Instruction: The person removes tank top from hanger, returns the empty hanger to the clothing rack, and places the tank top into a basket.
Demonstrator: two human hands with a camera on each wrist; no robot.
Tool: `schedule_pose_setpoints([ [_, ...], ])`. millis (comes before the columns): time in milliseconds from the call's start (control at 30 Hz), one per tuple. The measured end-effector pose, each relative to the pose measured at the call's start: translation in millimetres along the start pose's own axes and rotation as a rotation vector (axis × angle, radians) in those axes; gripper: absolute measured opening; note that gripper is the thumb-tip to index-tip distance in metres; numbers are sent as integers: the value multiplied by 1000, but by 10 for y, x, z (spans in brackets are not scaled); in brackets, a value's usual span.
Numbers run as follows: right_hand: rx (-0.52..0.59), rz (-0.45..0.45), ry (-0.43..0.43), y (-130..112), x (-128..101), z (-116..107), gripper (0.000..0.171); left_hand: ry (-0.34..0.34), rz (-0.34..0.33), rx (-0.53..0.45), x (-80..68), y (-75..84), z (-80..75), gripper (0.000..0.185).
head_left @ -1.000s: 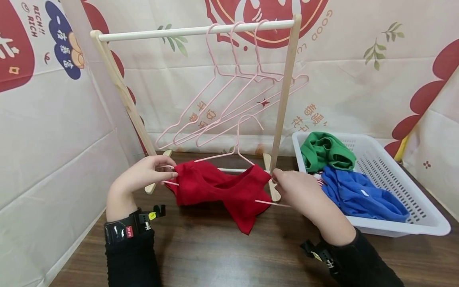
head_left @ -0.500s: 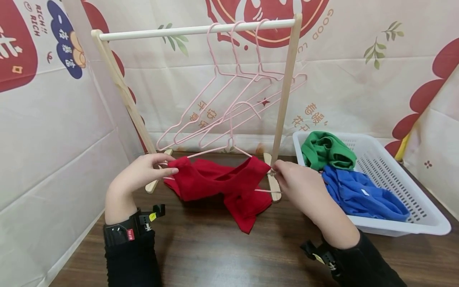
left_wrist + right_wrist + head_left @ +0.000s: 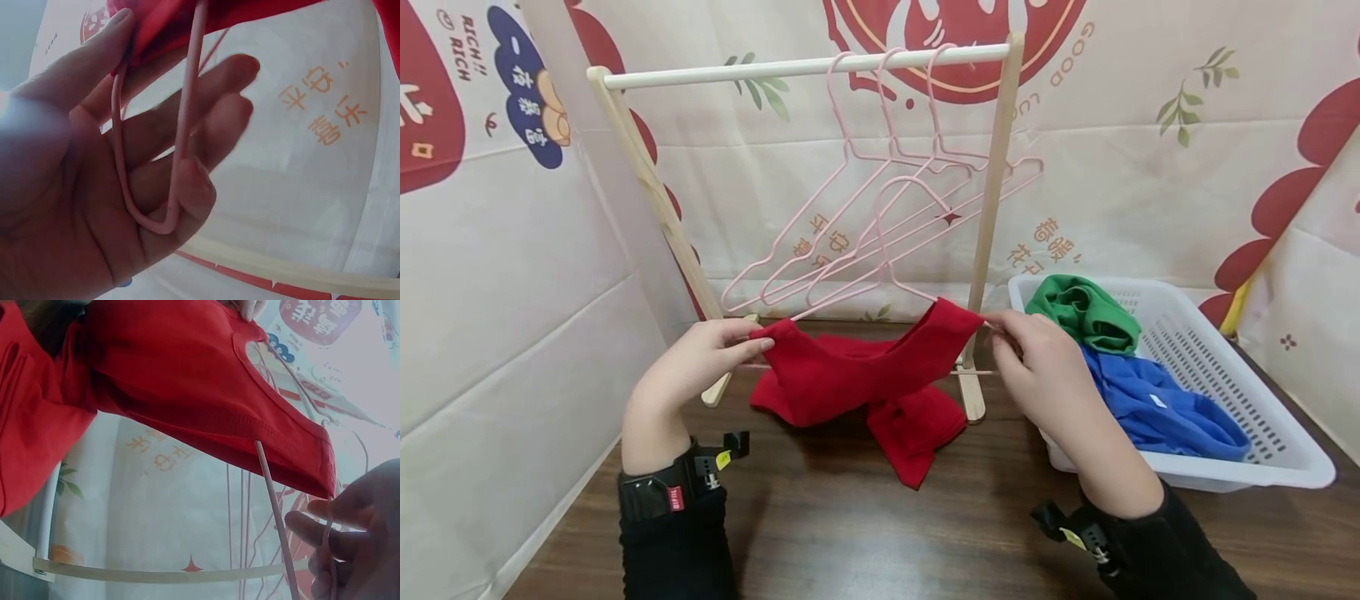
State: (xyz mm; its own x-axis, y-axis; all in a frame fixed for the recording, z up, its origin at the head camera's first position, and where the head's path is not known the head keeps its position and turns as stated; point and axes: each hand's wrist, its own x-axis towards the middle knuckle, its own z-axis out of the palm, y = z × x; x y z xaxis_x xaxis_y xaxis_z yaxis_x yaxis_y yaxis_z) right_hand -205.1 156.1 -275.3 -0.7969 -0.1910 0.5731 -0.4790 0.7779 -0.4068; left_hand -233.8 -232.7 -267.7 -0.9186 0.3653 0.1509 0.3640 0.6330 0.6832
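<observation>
A red garment (image 3: 865, 375) hangs on a pink wire hanger (image 3: 898, 233) that I hold up in front of a small wooden clothes rack (image 3: 992, 208). My left hand (image 3: 715, 354) pinches the hanger's left corner (image 3: 147, 219) and the red cloth there. At the hanger's right end my right hand (image 3: 1022, 350) pinches the wire and the cloth's edge (image 3: 325, 481). The garment's lower part (image 3: 917, 433) droops to the brown table (image 3: 865, 533).
Three empty pink hangers (image 3: 880, 158) hang from the rack's top bar (image 3: 805, 65). A white basket (image 3: 1247, 400) at the right holds a green garment (image 3: 1086, 312) and a blue one (image 3: 1157, 408). Printed cloth walls close in the left, back and right sides.
Both hands have lifted the hanger and the red garment upward; its hook now rises among the hanging pink hangers. The right hand moved up and slightly right.
</observation>
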Motion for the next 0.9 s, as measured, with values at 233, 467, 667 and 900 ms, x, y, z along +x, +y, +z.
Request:
schedule_pose_setpoints([
  [233,-24,30,-15,-2,-8,-94,34,73,114,7,19,65,49,13],
  [467,3,39,-3,29,-11,-135,35,167,176,67,-12,145,101,7],
  [667,23,53,0,95,19,-143,31,177,210,64,2,172,158,9],
  [900,31,63,-13,99,21,-143,28,161,207,48,15,201,237,7],
])
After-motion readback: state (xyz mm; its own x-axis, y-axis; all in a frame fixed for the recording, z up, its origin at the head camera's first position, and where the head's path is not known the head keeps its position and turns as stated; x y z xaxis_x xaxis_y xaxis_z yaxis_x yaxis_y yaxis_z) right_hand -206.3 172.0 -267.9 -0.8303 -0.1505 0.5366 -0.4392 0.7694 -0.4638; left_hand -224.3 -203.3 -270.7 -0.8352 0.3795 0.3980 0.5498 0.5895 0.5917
